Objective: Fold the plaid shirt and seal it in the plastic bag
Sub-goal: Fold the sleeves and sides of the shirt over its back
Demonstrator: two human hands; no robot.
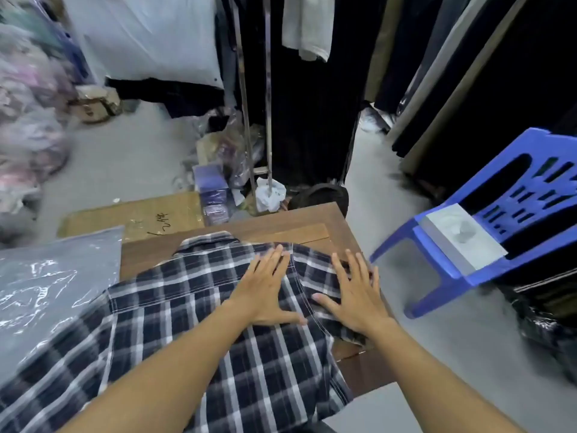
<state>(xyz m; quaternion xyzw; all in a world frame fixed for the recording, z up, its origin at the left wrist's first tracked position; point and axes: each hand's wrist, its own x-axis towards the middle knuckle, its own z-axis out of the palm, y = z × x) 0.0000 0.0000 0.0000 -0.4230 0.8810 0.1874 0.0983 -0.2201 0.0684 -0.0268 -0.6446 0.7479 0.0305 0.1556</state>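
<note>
Head view: one plaid shirt (193,323) lies spread over a small wooden table (281,223), its cloth spilling past the near and left edges. Left hand (268,292) and right hand (356,295) press flat on it, fingers spread. One plastic bag (46,276) lies left; one blue chair (499,229) stands right across bare floor.

Clothing stockroom: hanging garments (312,73), bagged clothes (28,104).

Woven cloth plaid shirt (193,314), matt wood table (281,226), glossy plastic bag (53,285)
</note>
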